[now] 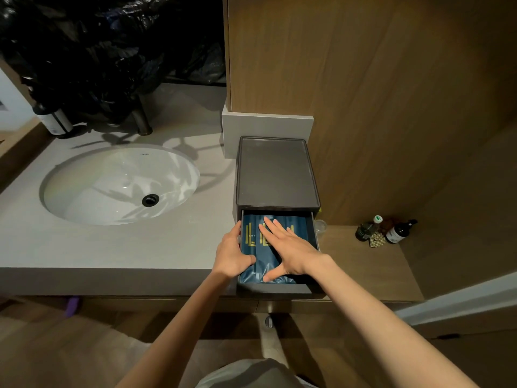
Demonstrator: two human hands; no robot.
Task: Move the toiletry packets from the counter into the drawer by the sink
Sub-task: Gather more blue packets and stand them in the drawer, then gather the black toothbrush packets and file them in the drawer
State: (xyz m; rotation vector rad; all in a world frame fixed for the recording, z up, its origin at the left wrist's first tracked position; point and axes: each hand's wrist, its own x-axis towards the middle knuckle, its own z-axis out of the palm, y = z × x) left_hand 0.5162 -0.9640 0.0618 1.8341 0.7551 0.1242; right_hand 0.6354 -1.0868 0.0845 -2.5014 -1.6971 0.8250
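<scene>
A dark grey drawer box (277,169) stands on the counter right of the sink. Its drawer (275,288) is pulled out toward me. Inside lie blue toiletry packets (253,233) with gold markings, side by side. My right hand (288,246) lies flat on top of the packets, fingers spread and pointing away from me. My left hand (232,253) rests at the drawer's left wall, with its thumb on the packets and its fingers along the outside edge. Neither hand grips a packet.
A white oval sink (117,186) is set in the grey counter (112,247) to the left, a faucet (141,119) and a dispenser bottle (53,121) behind it. On the lower wooden shelf (372,264) at right stand small bottles (397,231) and a glass (320,226). A wood wall rises behind.
</scene>
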